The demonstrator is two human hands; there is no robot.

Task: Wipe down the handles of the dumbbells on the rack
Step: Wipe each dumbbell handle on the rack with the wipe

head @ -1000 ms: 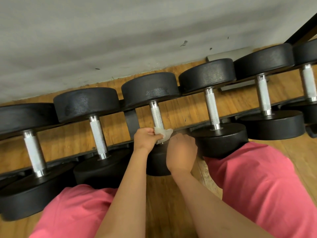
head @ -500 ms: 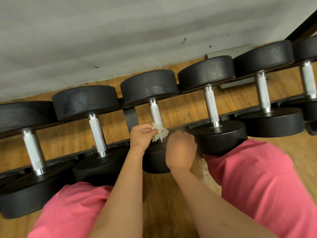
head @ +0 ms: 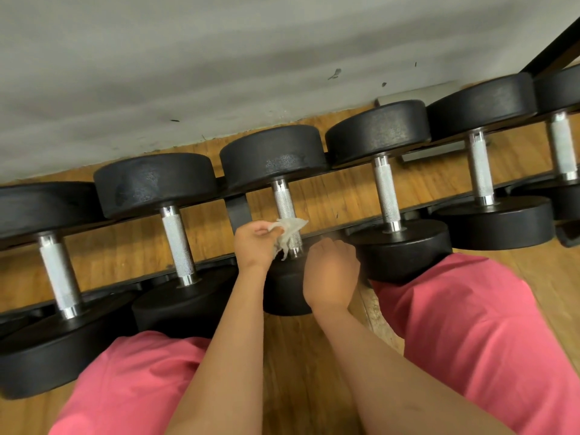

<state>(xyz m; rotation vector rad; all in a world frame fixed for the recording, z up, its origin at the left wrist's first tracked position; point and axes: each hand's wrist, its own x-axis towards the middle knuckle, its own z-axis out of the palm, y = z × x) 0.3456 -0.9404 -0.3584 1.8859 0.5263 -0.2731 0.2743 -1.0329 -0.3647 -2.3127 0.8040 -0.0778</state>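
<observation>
Several black dumbbells with knurled silver handles lie side by side on a black rack point(head: 238, 211). My left hand point(head: 254, 246) pinches a crumpled white wipe point(head: 290, 233) and holds it against the lower end of the middle dumbbell's handle point(head: 284, 202). My right hand point(head: 331, 271) lies just right of that spot, its fingers curled over the top edge of that dumbbell's near head point(head: 284, 290), which my arms partly hide. Bare handles show on the neighbours at the left point(head: 177, 243) and right point(head: 387, 189).
A grey wall point(head: 219, 58) runs close behind the rack. Wooden floor point(head: 301, 372) shows beneath it and between my knees in pink shorts point(head: 470, 324). A dark frame post point(head: 552, 42) stands at the top right.
My left hand has shifted a little to the left along the handle's lower end, and the wipe now flares out over the handle. My right hand has stayed in place.
</observation>
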